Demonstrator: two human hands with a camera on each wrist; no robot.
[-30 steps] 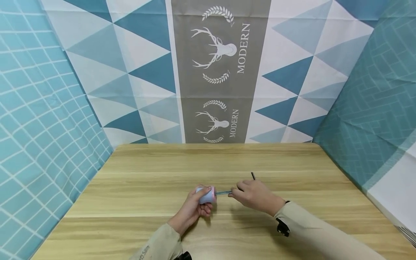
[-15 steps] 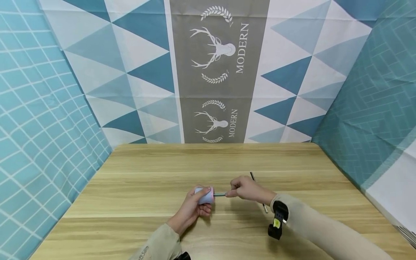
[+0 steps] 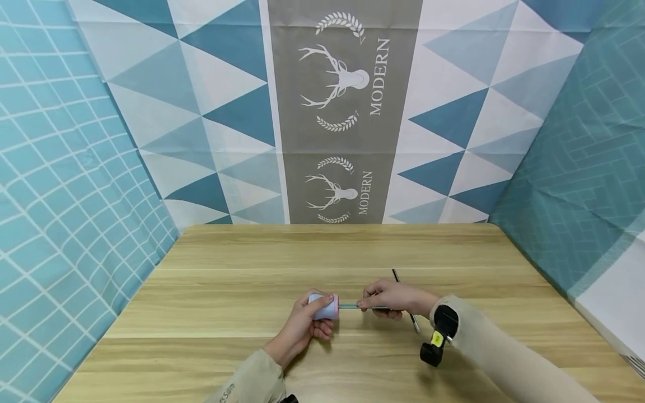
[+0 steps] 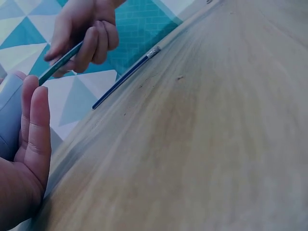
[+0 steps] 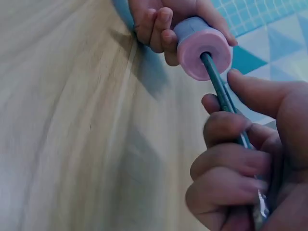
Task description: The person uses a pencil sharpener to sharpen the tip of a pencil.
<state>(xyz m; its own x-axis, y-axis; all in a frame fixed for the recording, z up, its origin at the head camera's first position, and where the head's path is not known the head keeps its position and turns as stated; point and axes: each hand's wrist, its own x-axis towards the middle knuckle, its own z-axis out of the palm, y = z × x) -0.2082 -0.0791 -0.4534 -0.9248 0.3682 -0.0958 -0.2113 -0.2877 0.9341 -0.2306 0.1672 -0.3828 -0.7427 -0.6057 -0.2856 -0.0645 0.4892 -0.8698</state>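
Note:
My left hand [image 3: 304, 324] grips a small round sharpener [image 3: 324, 306] with a light blue body and a pink end, just above the wooden table [image 3: 227, 291]. In the right wrist view the sharpener [image 5: 202, 47] shows its pink face with a hole in the middle. A teal pencil [image 3: 347, 306] sticks into that hole. My right hand [image 3: 390, 298] holds the pencil [image 5: 225, 98] with curled fingers close to the sharpener. The left wrist view shows my left hand [image 4: 26, 149] around the sharpener's grey-blue body [image 4: 8, 115] and the pencil [image 4: 60, 64] in my right hand [image 4: 84, 31].
A second dark pencil [image 3: 406, 301] lies on the table behind and under my right hand, also seen as a dark pencil [image 4: 125, 78] in the left wrist view. A black wrist camera [image 3: 437, 336] hangs at my right sleeve. Patterned blue cloth walls stand at the back and both sides.
My right hand has turned at the wrist while holding the pencil in the sharpener, bringing the wrist camera into view. The left hand and sharpener stay almost still.

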